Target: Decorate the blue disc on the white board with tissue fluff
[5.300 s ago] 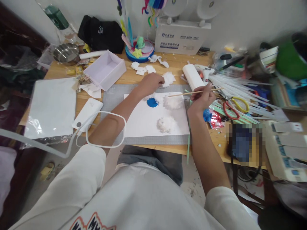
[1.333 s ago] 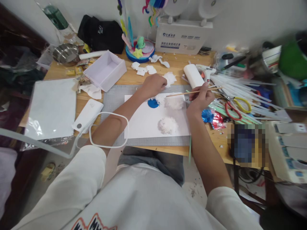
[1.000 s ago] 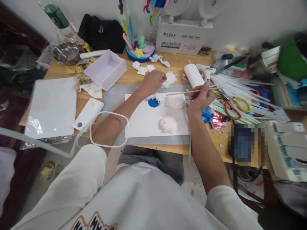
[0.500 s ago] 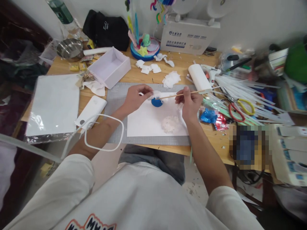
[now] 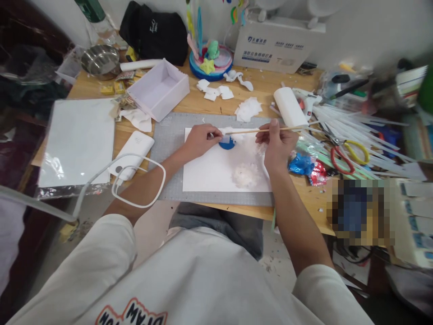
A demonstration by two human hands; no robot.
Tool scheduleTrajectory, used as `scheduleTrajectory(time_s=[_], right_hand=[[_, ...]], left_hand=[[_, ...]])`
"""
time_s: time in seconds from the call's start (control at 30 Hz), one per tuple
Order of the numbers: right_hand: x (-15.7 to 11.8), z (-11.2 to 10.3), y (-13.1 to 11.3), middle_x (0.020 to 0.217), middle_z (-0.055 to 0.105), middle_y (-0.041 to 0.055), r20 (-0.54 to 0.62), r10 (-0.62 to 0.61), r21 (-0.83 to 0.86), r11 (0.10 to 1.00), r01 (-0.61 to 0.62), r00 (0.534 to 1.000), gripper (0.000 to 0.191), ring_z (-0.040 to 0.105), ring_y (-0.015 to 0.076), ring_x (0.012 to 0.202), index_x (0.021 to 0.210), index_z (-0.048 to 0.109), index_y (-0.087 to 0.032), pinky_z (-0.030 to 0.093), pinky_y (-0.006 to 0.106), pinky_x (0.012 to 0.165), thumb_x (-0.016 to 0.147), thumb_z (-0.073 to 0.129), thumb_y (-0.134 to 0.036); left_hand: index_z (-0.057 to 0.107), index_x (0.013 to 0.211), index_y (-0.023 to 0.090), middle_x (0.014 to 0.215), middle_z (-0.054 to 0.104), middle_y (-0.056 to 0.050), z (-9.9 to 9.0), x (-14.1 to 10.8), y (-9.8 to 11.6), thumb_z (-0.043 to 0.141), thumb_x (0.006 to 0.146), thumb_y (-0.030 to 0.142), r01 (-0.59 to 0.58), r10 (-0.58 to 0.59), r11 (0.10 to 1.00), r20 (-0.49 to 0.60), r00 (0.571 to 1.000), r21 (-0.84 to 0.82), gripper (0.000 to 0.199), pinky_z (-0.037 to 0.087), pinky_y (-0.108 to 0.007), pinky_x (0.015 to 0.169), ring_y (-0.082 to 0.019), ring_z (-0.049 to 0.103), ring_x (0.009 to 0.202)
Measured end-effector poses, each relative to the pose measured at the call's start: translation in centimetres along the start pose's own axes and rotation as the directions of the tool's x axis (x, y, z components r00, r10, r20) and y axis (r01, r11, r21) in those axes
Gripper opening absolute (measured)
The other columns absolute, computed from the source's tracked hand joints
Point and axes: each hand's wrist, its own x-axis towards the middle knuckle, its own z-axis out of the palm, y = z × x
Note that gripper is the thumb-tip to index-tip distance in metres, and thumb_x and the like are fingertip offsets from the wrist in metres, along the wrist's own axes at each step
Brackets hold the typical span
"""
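My right hand (image 5: 278, 146) grips a thin wooden stick (image 5: 250, 131), which points left across the work. My left hand (image 5: 204, 139) is pinched on a small whitish, see-through piece (image 5: 225, 139) at its fingertips. Just under that piece lies a blue disc (image 5: 227, 146), partly covered by white bits. The stick's tip is close to the left fingertips; whether it touches the piece I cannot tell. Beneath both hands is a white sheet (image 5: 203, 178) on a grey cutting mat (image 5: 169, 149). A pale, fluffy powdery patch (image 5: 244, 175) spreads over the sheet near my right wrist.
Behind the mat are white paper squares (image 5: 249, 109), a white roll (image 5: 290, 107) and a lilac box (image 5: 158, 90). To the right lie scissors (image 5: 341, 158), a glue gun (image 5: 308, 101) and white sticks (image 5: 355, 124). A white power bank (image 5: 133, 153) with a looping cable sits left.
The view has shifted slightly, so the table things appear farther right. The stick's tip has lifted a little off the blue disc, and the whitish piece now overlaps the disc.
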Motion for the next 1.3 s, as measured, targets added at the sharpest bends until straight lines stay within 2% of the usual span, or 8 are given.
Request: scheduleTrajectory(time_s=[0.13, 0.27, 0.47, 0.63, 0.87, 1.03, 1.17, 1.3], right_hand=[[-0.2, 0.0, -0.3, 0.054, 0.063, 0.0003, -0.033, -0.047, -0.012, 0.999, 0.046, 0.998, 0.057, 0.054, 0.0119, 0.042, 0.068, 0.07, -0.024, 0.045, 0.029, 0.044, 0.089, 0.06, -0.076], [-1.4, -0.1, -1.5, 0.053, 0.059, -0.0006, -0.092, -0.203, -0.065, 0.978, 0.198, 0.975, 0.057, 0.054, 0.0122, 0.044, 0.069, 0.069, -0.022, 0.044, 0.03, 0.046, 0.096, 0.054, -0.07], [-2.8, -0.2, -1.7, 0.058, 0.067, 0.0001, 0.152, -0.388, -0.2, 0.889, 0.413, 0.909, 0.052, 0.06, 0.0111, 0.05, 0.074, 0.073, -0.021, 0.046, 0.027, 0.053, 0.101, 0.052, -0.061], [-2.7, 0.1, -1.4, 0.057, 0.067, -0.0001, 0.163, -0.444, -0.263, 0.841, 0.473, 0.881, 0.056, 0.062, 0.0111, 0.05, 0.073, 0.071, -0.022, 0.047, 0.027, 0.055, 0.103, 0.048, -0.063], [-2.7, 0.1, -1.6, 0.057, 0.066, -0.0001, 0.2, -0.477, -0.289, 0.806, 0.517, 0.856, 0.054, 0.061, 0.0111, 0.049, 0.072, 0.069, -0.022, 0.046, 0.028, 0.056, 0.105, 0.047, -0.059], [-2.0, 0.7, -2.7, 0.061, 0.065, 0.0002, 0.32, -0.467, -0.339, 0.756, 0.56, 0.824, 0.052, 0.059, 0.0117, 0.055, 0.07, 0.062, -0.023, 0.043, 0.03, 0.06, 0.106, 0.044, -0.055], [-0.3, 3.0, -4.5, 0.058, 0.055, -0.0001, 0.44, -0.381, -0.451, 0.689, 0.567, 0.813, 0.052, 0.053, 0.014, 0.058, 0.065, 0.053, -0.024, 0.041, 0.034, 0.066, 0.106, 0.043, -0.056], [2.0, 6.3, -5.5, 0.054, 0.04, -0.0006, 0.48, -0.255, -0.568, 0.639, 0.519, 0.839, 0.053, 0.043, 0.017, 0.057, 0.06, 0.034, -0.027, 0.036, 0.038, 0.067, 0.102, 0.05, -0.055]], left_hand=[[0.082, 0.091, 0.02, 0.092, 0.079, -0.006, 0.3, 0.3, -0.1, 0.074, 0.088, 0.022, -0.012, 0.012, 1.0, -0.004, 1.0, 0.029, 0.009, 0.051, -0.03, 0.078, -0.016, 0.064, 0.076], [0.081, 0.092, 0.019, 0.094, 0.079, -0.006, 0.5, 0.3, -0.1, 0.073, 0.088, 0.022, -0.006, 0.007, 0.998, -0.016, 1.0, 0.058, 0.01, 0.052, -0.031, 0.08, -0.016, 0.065, 0.078], [0.081, 0.091, 0.017, 0.093, 0.079, -0.006, 0.7, 0.4, -0.1, 0.073, 0.089, 0.021, 0.0, 0.002, 0.998, -0.034, 0.999, 0.059, 0.009, 0.052, -0.03, 0.081, -0.016, 0.066, 0.079], [0.081, 0.092, 0.016, 0.092, 0.079, -0.006, 0.8, 0.5, -0.1, 0.073, 0.09, 0.021, -0.002, 0.006, 0.997, -0.039, 0.999, 0.083, 0.01, 0.051, -0.03, 0.08, -0.016, 0.066, 0.079], [0.081, 0.093, 0.016, 0.093, 0.079, -0.006, 0.8, 0.6, -0.2, 0.072, 0.09, 0.022, -0.002, 0.005, 0.995, -0.038, 0.999, 0.095, 0.011, 0.049, -0.03, 0.08, -0.016, 0.065, 0.08], [0.079, 0.091, 0.016, 0.088, 0.077, -0.005, 0.7, 0.6, -0.3, 0.069, 0.093, 0.024, -0.007, 0.01, 0.999, -0.057, 0.998, 0.053, 0.013, 0.048, -0.03, 0.076, -0.016, 0.064, 0.077], [0.073, 0.092, 0.017, 0.087, 0.076, -0.003, 0.6, 0.5, -0.6, 0.061, 0.097, 0.021, -0.038, 0.038, 0.999, -0.112, 0.993, 0.001, 0.014, 0.047, -0.028, 0.075, -0.014, 0.063, 0.076], [0.072, 0.096, 0.017, 0.083, 0.073, -0.002, 0.6, 0.4, -0.7, 0.06, 0.093, 0.016, -0.023, 0.021, 1.0, -0.119, 0.993, -0.015, 0.011, 0.047, -0.027, 0.073, -0.012, 0.062, 0.073]])
